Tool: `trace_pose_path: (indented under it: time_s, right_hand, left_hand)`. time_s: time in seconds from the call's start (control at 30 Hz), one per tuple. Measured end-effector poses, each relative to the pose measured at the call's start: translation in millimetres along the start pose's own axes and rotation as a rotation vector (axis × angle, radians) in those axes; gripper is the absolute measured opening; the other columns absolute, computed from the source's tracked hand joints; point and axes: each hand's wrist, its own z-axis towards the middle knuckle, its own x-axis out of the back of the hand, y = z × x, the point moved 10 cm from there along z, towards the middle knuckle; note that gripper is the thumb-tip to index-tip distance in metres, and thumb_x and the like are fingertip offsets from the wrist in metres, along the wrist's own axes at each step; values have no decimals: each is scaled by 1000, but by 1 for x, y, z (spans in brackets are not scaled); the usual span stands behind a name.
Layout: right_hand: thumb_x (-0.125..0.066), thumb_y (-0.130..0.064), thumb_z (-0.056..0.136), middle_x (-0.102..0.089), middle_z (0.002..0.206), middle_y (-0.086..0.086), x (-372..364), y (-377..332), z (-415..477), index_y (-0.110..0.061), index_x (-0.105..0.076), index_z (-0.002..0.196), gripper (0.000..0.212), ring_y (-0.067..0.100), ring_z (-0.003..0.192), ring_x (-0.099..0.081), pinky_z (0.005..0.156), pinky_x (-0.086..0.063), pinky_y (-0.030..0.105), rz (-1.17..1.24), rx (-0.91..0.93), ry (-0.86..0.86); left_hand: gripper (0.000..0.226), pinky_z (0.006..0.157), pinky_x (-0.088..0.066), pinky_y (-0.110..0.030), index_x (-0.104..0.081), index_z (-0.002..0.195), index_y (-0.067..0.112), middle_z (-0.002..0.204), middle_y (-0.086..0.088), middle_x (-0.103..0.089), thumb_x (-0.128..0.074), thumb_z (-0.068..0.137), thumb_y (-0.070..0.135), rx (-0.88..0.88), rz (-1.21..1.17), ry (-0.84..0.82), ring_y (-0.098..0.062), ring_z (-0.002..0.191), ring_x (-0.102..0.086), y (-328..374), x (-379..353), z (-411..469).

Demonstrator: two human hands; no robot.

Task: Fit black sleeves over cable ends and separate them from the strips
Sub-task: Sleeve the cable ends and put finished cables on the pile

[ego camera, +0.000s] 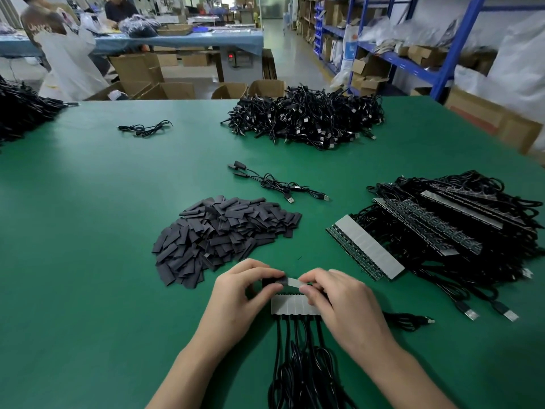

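**Desk** [88,231]: green mat surface. Positions are given from the pile of black sleeves [227,237], a loose heap of flat-cut pieces.
- Right of the pile: stack of grey-backed strips [436,225] with black cables attached, USB plugs trailing out.
- Just beyond the pile: two loose USB cables [277,184].
- Far beyond the pile: large heap of USB cables [306,119].
- Beyond and left of the pile: one small loose cable [144,129].
- Far left of the pile: dark cable heap [20,113], cut off by the frame.
- Nearer than the pile, to its right: short strip [295,305], its cables running to the near edge.
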Motion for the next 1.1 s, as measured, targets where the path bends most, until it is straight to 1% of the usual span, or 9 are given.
trace_pose_path:
  time_s: [0.17, 0.37, 0.5, 0.57, 0.63, 0.7, 0.83, 1.03, 1.1]
  right_hand:
    - [-70, -32, 95, -56, 74, -23, -2, 1, 0, -26, -72, 97, 7, 1, 71, -59, 64, -52, 24, 39, 1, -18]
    - [-66, -39, 97, -63, 80, -20, -12, 7, -2, -30, -72, 103, 13, 1, 79, -63, 70, -53, 25, 160, -27, -77]
    - [-72, -42, 91, -63, 85, -22, -11, 16, -1, -37, -69, 114, 24, 2, 86, -61, 73, -49, 15, 206, -75, -78]
    - [-75, -36, 89, -63, 84, -24, -8, 20, -1, -37, -67, 109, 21, 2, 88, -60, 73, -45, 11, 194, -83, -69]
    - [-78, -29, 89, -64, 82, -24, -6, 21, 0, -33, -68, 97, 14, -1, 87, -61, 71, -42, 8, 193, -80, -53]
    - [-78, -26, 89, -65, 81, -22, -7, 19, 0, -31, -69, 91, 11, -2, 86, -62, 71, -43, 7, 188, -69, -51]
    - [-77, -26, 90, -64, 82, -22, -9, 14, -2, -30, -71, 90, 7, -2, 84, -63, 71, -48, 11, 201, -46, -54]
    - [-78, -26, 89, -63, 80, -22, -7, 12, -3, -28, -71, 89, 7, -2, 82, -62, 70, -46, 10, 200, -31, -38]
    - [-76, -28, 90, -63, 79, -22, -7, 12, -3, -28, -71, 88, 6, -2, 81, -62, 69, -46, 12, 194, -26, -32]
  left_hand:
    - [16, 80, -50, -15, -81, 103, 27, 100, 20, -69, -78, 90, 20, -22, 9, -61, -4, 97, -67, 5, -5, 0]
    - [15, 85, -49, -15, -81, 105, 27, 101, 19, -68, -78, 91, 22, -38, -2, -126, -4, 99, -67, 8, -10, -1]
    - [13, 84, -50, -16, -81, 102, 28, 100, 18, -70, -78, 90, 23, -24, -24, -95, -4, 99, -68, 7, -7, 0]
    - [13, 83, -50, -16, -81, 102, 28, 100, 19, -70, -78, 90, 24, -21, -24, -82, -4, 99, -68, 7, -5, 0]
    - [13, 83, -52, -20, -81, 103, 28, 100, 18, -70, -78, 90, 24, -16, -18, -80, -5, 99, -67, 6, -5, 0]
    - [13, 83, -52, -20, -81, 103, 28, 100, 18, -70, -78, 90, 25, -17, -18, -90, -5, 99, -67, 6, -6, -1]
    - [14, 83, -49, -14, -81, 103, 27, 100, 19, -69, -77, 90, 25, -33, -33, -115, -4, 98, -67, 8, -8, -3]
    - [13, 84, -50, -16, -81, 103, 28, 99, 19, -70, -77, 91, 25, -40, -46, -139, -7, 98, -68, 6, -10, -3]
    - [12, 82, -49, -15, -82, 102, 29, 98, 19, -70, -77, 92, 25, -35, -50, -147, -7, 96, -69, 5, -12, -3]
